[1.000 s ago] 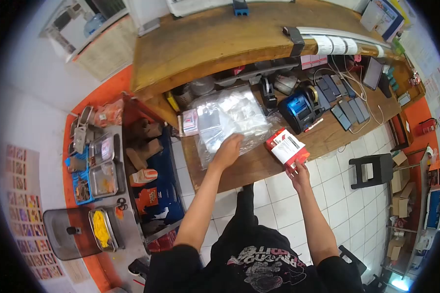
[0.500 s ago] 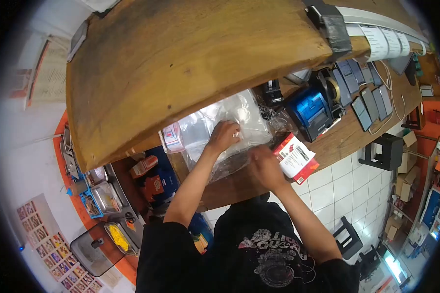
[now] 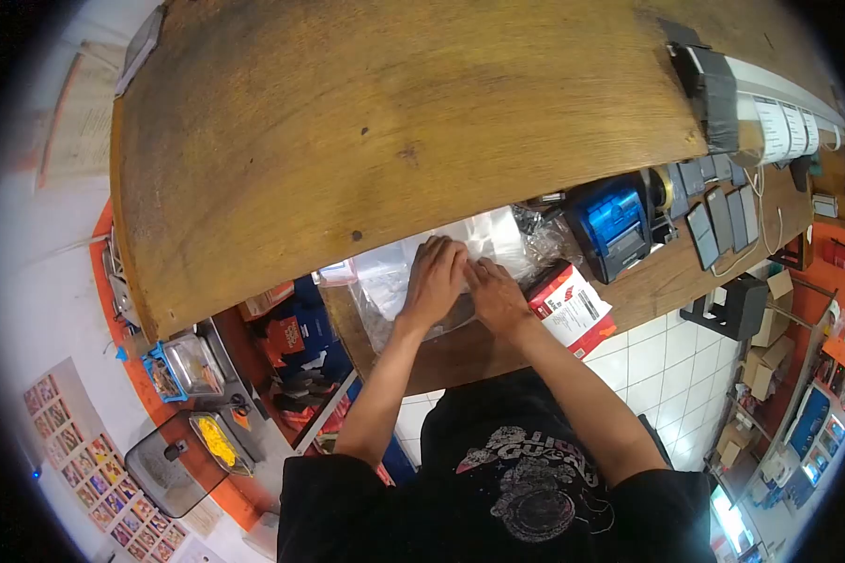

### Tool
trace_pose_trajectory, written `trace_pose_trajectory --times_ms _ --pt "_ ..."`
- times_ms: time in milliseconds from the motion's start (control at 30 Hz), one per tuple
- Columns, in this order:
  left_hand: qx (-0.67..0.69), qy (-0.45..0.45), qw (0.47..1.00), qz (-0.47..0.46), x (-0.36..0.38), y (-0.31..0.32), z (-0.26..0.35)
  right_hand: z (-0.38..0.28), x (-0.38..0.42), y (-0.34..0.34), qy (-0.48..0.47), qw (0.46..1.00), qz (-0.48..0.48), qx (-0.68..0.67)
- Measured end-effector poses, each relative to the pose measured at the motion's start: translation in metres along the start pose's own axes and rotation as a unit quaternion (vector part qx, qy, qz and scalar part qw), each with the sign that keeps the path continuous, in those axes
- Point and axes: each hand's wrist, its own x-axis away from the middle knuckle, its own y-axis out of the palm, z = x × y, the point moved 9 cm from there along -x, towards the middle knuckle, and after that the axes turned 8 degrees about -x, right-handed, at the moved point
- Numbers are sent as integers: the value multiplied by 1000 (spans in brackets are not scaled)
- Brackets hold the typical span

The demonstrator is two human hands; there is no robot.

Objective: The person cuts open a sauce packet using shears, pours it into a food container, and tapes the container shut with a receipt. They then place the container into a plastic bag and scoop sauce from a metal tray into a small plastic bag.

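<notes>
Clear plastic bags (image 3: 502, 235) lie in a shiny stack on the wooden table under the raised shelf. Over the stack, my left hand (image 3: 434, 286) has its fingers bent down and closed on the plastic. Close beside it, my right hand (image 3: 500, 300) also has its fingers drawn together at the same plastic; the fingertips of both hands nearly meet. Exactly how the film sits between the fingers is partly hidden. Just right of my right hand lies a red box with a white printed label (image 3: 571, 308).
A thick wooden shelf (image 3: 394, 122) overhangs the work area. A blue and black label printer (image 3: 612, 225) and several phones (image 3: 718, 220) stand to the right. Crumpled clear wrap (image 3: 546, 239) lies beside the printer. Black stools (image 3: 726, 307) stand on the tiled floor.
My right hand has moved left and up from beside the red box to meet my left hand on the plastic. The view has shifted, with the shelf lower in it.
</notes>
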Motion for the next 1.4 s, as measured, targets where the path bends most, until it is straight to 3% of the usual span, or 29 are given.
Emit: trace_pose_trajectory --times_ms 133,167,200,233,300,333,367,400,467,533,567,600,633,767,833,867,967,1033,1067,1133,1167,1233,1267,1333,1400 --pt "81 -39 992 83 46 -63 83 13 -9 28 -16 992 -74 105" --pt "86 -51 986 135 71 -90 99 19 -16 38 -28 994 -95 54" --pt "83 -9 977 194 76 -130 138 15 -17 45 -43 992 -117 -1" --pt "165 -37 947 274 81 -150 153 8 -16 43 -43 993 -111 1" --pt "318 -52 837 442 100 -187 186 -4 -8 10 -2 999 13 36" --pt "183 -57 897 399 95 -200 198 -4 -2 0 55 986 -99 -123" --pt "109 -59 917 378 93 -204 208 -5 10 -11 143 936 -189 -261" --pt "35 -59 931 359 91 -208 218 -27 23 -29 64 928 -183 -317" --pt "171 -78 943 273 79 -183 225 -57 73 -60 -91 887 -172 -420" --pt "176 -107 928 311 96 -175 236 -71 131 -100 -242 814 -151 -506" --pt "181 -146 909 346 106 -171 236 -69 155 -116 -249 691 -212 -644" --pt "131 -131 892 413 116 -174 250 -68 180 -133 -240 543 -281 -754" --pt "125 -123 890 420 126 -169 254 -67 196 -154 -215 387 -327 -835" --pt "114 -109 931 330 142 -141 303 -37 210 -188 -173 375 -318 -853" --pt "165 -112 912 359 140 -128 334 -30 210 -198 -197 500 -260 -802" --pt "154 -102 931 315 139 -124 354 -28 210 -203 -197 497 -262 -803" --pt "208 -87 923 311 153 -122 373 -31 214 -225 -240 445 -255 -824" --pt "131 -95 936 312 159 -129 391 -25 223 -257 -282 446 -161 -834" --pt "121 -81 935 322 162 -130 399 -19 226 -263 -273 443 -162 -838" --pt "53 -52 936 344 165 -136 411 -27 243 -255 -272 451 -320 -787" --pt "52 -69 938 336 166 -134 412 -22 239 -249 -270 513 -246 -777" --pt "82 -147 903 396 179 -136 403 -14 247 -240 -271 562 -296 -723" --pt "88 -156 906 384 189 -136 384 -9 254 -240 -264 559 -301 -726" --pt "37 -200 913 354 202 -129 358 3 265 -245 -206 414 -332 -822" --pt "-117 -232 925 277 208 -119 336 17 266 -236 -172 437 -326 -821"
